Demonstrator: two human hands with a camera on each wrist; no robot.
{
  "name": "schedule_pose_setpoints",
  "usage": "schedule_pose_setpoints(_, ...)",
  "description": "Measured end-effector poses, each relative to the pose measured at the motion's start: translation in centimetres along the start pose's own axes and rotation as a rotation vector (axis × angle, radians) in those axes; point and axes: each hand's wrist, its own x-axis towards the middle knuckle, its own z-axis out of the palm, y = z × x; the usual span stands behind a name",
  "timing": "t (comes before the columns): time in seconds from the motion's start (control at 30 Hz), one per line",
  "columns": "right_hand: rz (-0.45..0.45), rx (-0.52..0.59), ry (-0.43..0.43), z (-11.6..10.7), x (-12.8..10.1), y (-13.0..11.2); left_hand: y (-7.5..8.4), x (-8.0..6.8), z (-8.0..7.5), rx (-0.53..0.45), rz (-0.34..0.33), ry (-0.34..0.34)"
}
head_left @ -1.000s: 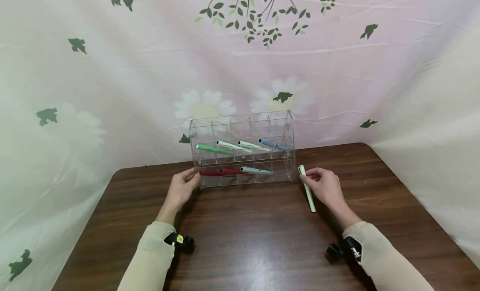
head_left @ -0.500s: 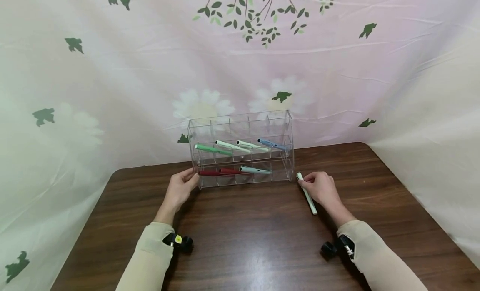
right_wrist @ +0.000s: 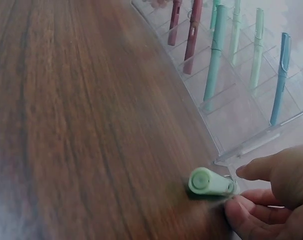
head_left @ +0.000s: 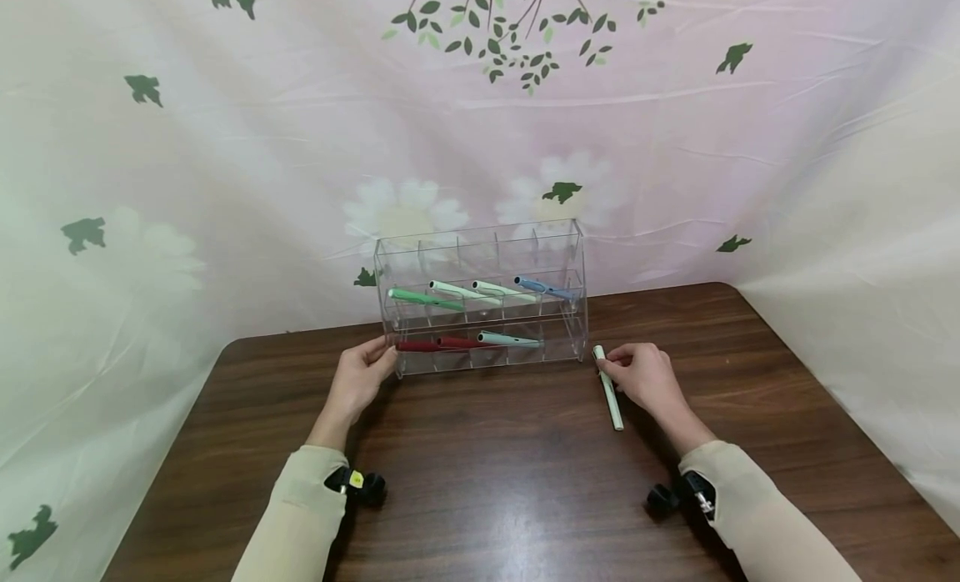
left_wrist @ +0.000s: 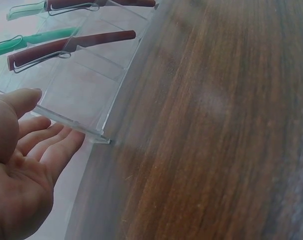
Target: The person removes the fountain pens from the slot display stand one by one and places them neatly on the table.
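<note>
clear acrylic organizer (head_left: 480,298) at frame centre of the head view, standing on the dark wooden table (head_left: 510,482). seven pens are already lodged in its tiers: in the upper occupied row a green pen (head_left: 426,298), two pale green pens (head_left: 465,293) and a blue pen (head_left: 546,288); in the lower row two dark red pens (head_left: 442,344) and a teal pen (head_left: 510,340). the topmost tier and some lower cells appear unfilled. one pale mint pen (head_left: 608,387) lies flat on the table just right of the organizer's lower right corner, outside it. the right hand (head_left: 645,378) pinches this pen near its far end, fingers curled about it; it does not look lifted. the left hand (head_left: 360,380) rests against the organizer's left end, fingers relaxed and nearly straight, gripping nothing. judged from this layout, most pens are stored; the mint pen is the one seen outside.
</note>
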Motion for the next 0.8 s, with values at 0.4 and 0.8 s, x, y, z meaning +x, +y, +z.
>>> schedule_pose_setpoints(0.4,-0.206,0.051,0.197,-0.3,-0.2,0.3,0.1,-0.1,0.0,-0.01,-0.015,0.007)
schedule_pose_setpoints(0.8,-0.308,0.224,0.312,-0.4,-0.1,-0.8,0.1,-0.2,-0.1,-0.008,-0.012,0.005)
